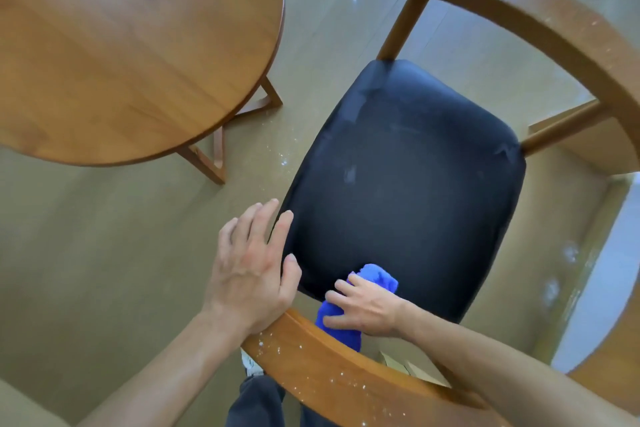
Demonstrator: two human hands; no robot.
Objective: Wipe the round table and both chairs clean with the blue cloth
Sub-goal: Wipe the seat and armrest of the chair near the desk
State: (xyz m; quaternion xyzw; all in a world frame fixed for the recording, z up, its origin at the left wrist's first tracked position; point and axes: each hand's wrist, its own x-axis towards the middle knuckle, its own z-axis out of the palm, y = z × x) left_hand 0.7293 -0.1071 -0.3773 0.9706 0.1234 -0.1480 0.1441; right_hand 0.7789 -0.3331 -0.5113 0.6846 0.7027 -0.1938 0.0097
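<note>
Right hand (363,310): fingers (341,288) curled over blue cloth (375,279), at chair seat's (405,191) near edge.
Left hand (249,267): fingers spread wide, beside seat's left edge.
Round desk (121,45): left of seat.

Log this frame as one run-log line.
stage: wiping chair seat | right hand grips blue cloth | left hand open | backrest dusty

From my remote view, the round wooden counter (131,45) stands upper left; the wooden armchair with dark padded seat (405,184) stands to its right. On the seat's near edge lies the blue cloth (377,279), under my right hand (367,312); my left hand (252,263) rests beside the seat's left edge.
</note>
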